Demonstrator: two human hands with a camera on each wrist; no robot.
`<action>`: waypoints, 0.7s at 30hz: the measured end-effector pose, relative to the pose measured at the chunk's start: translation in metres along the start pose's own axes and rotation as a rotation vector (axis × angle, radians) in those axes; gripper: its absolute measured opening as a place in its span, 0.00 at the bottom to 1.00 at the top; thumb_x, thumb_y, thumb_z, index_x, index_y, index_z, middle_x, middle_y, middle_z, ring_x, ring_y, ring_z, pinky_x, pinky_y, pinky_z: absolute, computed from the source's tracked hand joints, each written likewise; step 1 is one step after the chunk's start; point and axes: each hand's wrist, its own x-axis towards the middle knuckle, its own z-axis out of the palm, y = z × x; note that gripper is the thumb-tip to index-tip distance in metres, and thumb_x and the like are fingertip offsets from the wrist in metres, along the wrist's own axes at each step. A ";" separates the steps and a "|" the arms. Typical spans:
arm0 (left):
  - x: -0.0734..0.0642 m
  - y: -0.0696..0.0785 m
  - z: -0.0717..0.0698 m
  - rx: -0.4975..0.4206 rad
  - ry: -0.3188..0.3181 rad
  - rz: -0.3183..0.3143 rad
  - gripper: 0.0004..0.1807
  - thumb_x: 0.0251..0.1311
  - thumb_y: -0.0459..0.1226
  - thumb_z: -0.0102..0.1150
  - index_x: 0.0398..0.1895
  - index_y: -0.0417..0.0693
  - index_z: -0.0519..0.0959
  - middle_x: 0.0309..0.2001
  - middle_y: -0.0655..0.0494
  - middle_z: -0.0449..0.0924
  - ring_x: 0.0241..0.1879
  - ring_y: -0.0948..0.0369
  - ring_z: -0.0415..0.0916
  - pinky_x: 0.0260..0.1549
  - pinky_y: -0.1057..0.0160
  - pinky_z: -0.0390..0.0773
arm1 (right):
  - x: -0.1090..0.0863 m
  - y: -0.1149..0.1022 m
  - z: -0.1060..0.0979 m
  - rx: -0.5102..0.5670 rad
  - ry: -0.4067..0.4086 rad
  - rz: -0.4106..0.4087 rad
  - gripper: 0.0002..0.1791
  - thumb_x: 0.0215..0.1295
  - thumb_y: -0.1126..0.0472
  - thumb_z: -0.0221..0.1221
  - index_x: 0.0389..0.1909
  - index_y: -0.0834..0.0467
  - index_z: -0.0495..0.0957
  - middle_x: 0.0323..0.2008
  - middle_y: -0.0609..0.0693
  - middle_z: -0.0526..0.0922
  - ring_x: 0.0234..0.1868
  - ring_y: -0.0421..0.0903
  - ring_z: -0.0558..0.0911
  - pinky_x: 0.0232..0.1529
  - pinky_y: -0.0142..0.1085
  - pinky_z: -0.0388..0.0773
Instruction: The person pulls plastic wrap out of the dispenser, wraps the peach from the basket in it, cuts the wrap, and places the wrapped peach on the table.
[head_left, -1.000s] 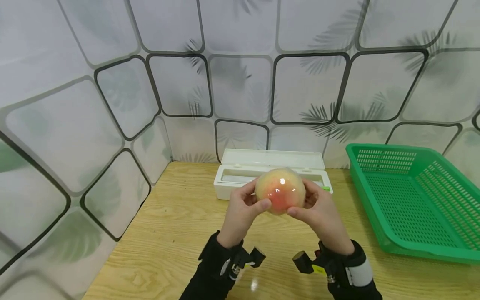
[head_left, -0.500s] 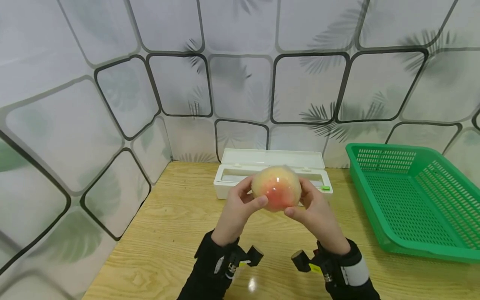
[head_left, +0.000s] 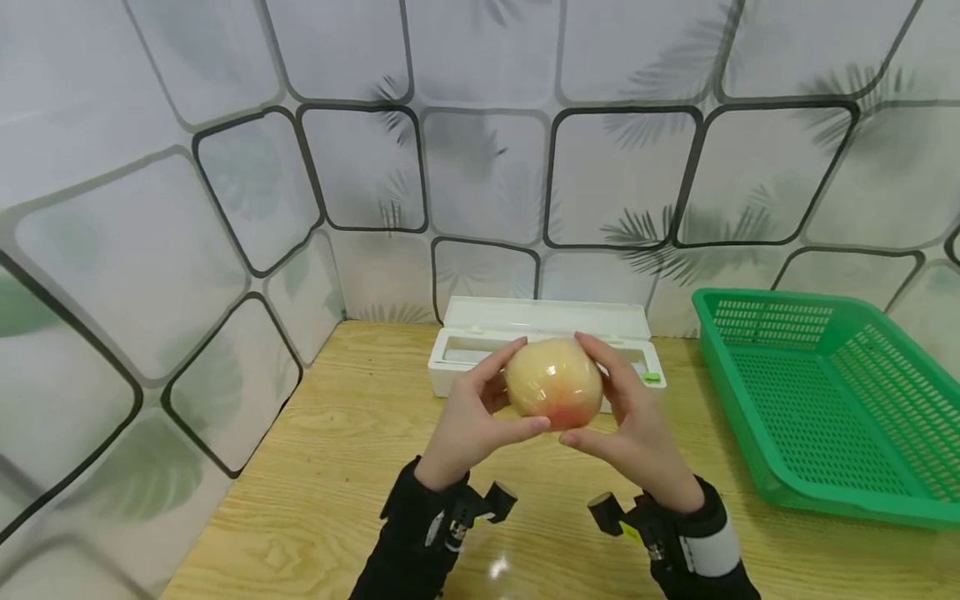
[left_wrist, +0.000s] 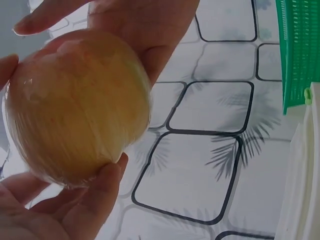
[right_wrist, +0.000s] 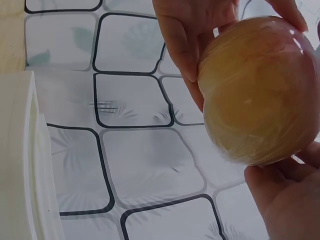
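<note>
A large pale-yellow peach (head_left: 553,385) with a red blush low on its near side is wrapped in glossy clear film. My left hand (head_left: 471,423) grips it from the left, with its thumb along the lower front. From the right, my right hand (head_left: 636,429) holds it, index finger at the upper side and thumb near the bottom. Fine creases of film show across the peach (left_wrist: 80,110) in the left wrist view. The right wrist view shows the wrapped peach (right_wrist: 257,95) between the fingers of both hands. It is held up in front of a white film dispenser box (head_left: 442,371).
The dispenser's lid (head_left: 547,315) stands raised at the back, and a small green slider (head_left: 651,377) sits at its right end. A green perforated plastic basket (head_left: 765,454) stands on the right of the wooden table (head_left: 322,483). Patterned cloth walls (head_left: 480,175) enclose the back and left.
The peach has been turned in the hands, so its red blush has shifted lower and more yellow faces up. The right fingers have moved up its side. Box and basket have stayed put.
</note>
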 end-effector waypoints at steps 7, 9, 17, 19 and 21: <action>-0.002 0.003 -0.001 0.079 -0.060 0.022 0.42 0.41 0.26 0.66 0.63 0.40 0.58 0.55 0.45 0.67 0.49 0.56 0.69 0.45 0.59 0.71 | 0.000 0.004 0.000 -0.124 -0.026 -0.022 0.53 0.30 0.73 0.71 0.63 0.63 0.55 0.59 0.58 0.61 0.53 0.44 0.66 0.43 0.27 0.70; -0.002 0.004 -0.002 0.085 -0.064 0.016 0.42 0.40 0.25 0.66 0.63 0.40 0.59 0.54 0.44 0.67 0.49 0.56 0.70 0.44 0.59 0.72 | -0.001 0.004 0.000 -0.155 -0.041 -0.019 0.55 0.28 0.73 0.72 0.63 0.61 0.55 0.58 0.56 0.62 0.52 0.44 0.67 0.41 0.28 0.71; -0.002 0.002 -0.001 0.061 -0.084 0.019 0.41 0.40 0.27 0.67 0.62 0.40 0.60 0.53 0.45 0.69 0.46 0.57 0.72 0.42 0.59 0.73 | -0.001 0.007 -0.005 -0.094 -0.078 -0.042 0.52 0.29 0.74 0.72 0.61 0.66 0.57 0.55 0.59 0.64 0.50 0.43 0.68 0.42 0.28 0.71; -0.001 0.001 0.000 0.048 -0.093 0.022 0.41 0.41 0.28 0.67 0.62 0.40 0.61 0.53 0.45 0.69 0.46 0.57 0.72 0.42 0.58 0.73 | -0.001 0.008 -0.007 -0.043 -0.086 -0.029 0.50 0.30 0.75 0.71 0.61 0.68 0.56 0.54 0.60 0.64 0.50 0.43 0.68 0.43 0.28 0.71; 0.000 -0.001 0.001 0.037 -0.102 0.023 0.40 0.41 0.30 0.68 0.62 0.41 0.61 0.52 0.46 0.70 0.45 0.58 0.72 0.42 0.58 0.73 | -0.002 0.007 -0.009 0.013 -0.097 0.003 0.50 0.33 0.75 0.70 0.61 0.68 0.55 0.54 0.58 0.63 0.50 0.43 0.68 0.43 0.29 0.71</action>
